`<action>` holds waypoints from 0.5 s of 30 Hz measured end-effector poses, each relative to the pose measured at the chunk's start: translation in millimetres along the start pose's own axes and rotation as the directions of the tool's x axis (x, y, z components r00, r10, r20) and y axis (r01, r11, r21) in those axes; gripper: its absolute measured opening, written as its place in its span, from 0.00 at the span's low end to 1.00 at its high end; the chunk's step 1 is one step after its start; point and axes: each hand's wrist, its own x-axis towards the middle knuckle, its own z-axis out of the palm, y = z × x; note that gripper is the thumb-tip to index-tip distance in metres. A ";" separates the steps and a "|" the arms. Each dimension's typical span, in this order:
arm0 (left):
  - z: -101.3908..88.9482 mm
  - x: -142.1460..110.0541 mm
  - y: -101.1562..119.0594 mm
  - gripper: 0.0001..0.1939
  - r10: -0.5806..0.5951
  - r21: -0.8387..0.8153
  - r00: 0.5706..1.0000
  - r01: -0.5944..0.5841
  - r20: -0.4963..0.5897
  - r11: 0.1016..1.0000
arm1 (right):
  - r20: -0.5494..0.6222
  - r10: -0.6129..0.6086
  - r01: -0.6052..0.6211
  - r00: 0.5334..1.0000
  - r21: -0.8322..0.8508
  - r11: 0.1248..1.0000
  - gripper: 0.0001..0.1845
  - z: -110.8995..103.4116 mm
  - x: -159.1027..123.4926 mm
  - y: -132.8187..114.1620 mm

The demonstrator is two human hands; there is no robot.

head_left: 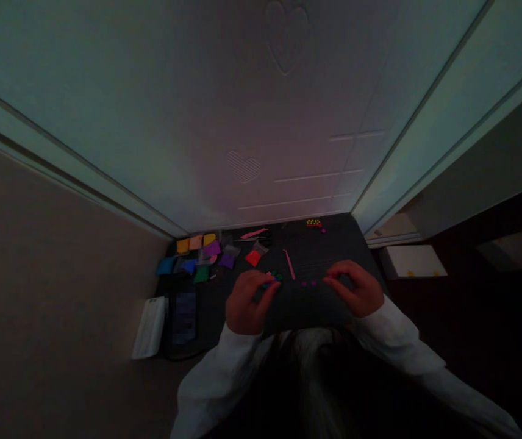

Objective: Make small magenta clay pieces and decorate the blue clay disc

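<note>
Left hand [247, 300] curls over small green pieces [274, 279], grip unclear; right hand [355, 288], fingers partly curled, holds nothing visible beside pink dots [309, 283]. A knock could scatter them across the dark mat [320, 244].

Dim, murky light with a faint teal-mauve cast; heavy wide-angle curving at the edges, details soft and grainy.

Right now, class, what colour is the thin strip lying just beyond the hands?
The thin strip is pink, best seen in the head view.
</note>
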 end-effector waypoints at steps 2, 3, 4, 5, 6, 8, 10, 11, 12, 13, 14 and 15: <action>0.3 -1.4 -1.7 0.09 -0.008 0.007 1.000 0.008 0.028 1.000 | 0.015 -0.013 0.013 1.000 -0.007 1.000 0.07 -0.2 0.7 -0.4; 0.7 -2.4 -3.3 0.09 -0.012 0.009 0.999 0.012 0.045 1.000 | 0.020 -0.019 0.019 1.000 -0.012 1.000 0.07 -0.6 0.9 -0.4; 1.5 -3.6 -5.3 0.09 -0.018 0.009 0.998 0.018 0.057 1.000 | 0.025 -0.022 0.022 0.999 -0.016 1.000 0.07 -1.0 0.9 -0.2; 2.7 -4.9 -7.7 0.09 -0.028 0.009 0.997 0.027 0.065 1.000 | 0.031 -0.024 0.024 0.999 -0.018 1.000 0.06 -1.6 0.7 0.3; 4.1 -6.3 -10.2 0.09 -0.042 0.009 0.997 0.041 0.064 0.999 | 0.036 -0.026 0.027 0.999 -0.015 1.000 0.05 -2.2 0.2 1.0; 7.5 -9.5 -15.2 0.08 -0.086 0.013 0.995 0.085 0.052 0.996 | 0.043 -0.032 0.032 0.999 0.002 0.999 0.03 -3.1 -1.0 3.2; 10.6 -13.1 -20.3 0.07 -0.149 0.023 0.988 0.148 0.044 0.989 | 0.052 -0.034 0.033 0.998 0.023 0.999 0.02 -3.3 -2.3 5.9; 12.0 -14.9 -23.3 0.07 -0.187 0.032 0.982 0.185 0.042 0.982 | 0.056 -0.033 0.031 0.998 0.028 0.999 0.02 -3.0 -2.8 7.2; 13.2 -17.0 -27.1 0.07 -0.225 0.045 0.974 0.223 0.040 0.974 | 0.061 -0.031 0.029 0.998 0.029 0.999 0.01 -2.4 -3.0 8.2; 14.2 -19.3 -31.9 0.07 -0.260 0.060 0.965 0.257 0.038 0.965 | 0.067 -0.025 0.023 0.997 0.024 0.999 0.01 -1.4 -3.1 9.0; 15.1 -21.9 -38.1 0.07 -0.289 0.077 0.957 0.286 0.026 0.955 | 0.068 -0.016 0.015 0.998 0.013 1.000 0.02 -0.2 -2.9 9.5; 15.9 -25.1 -46.0 0.08 -0.309 0.097 0.951 0.306 0.016 0.947 | 0.068 -0.007 0.007 0.998 -0.001 1.000 0.03 1.2 -2.5 9.7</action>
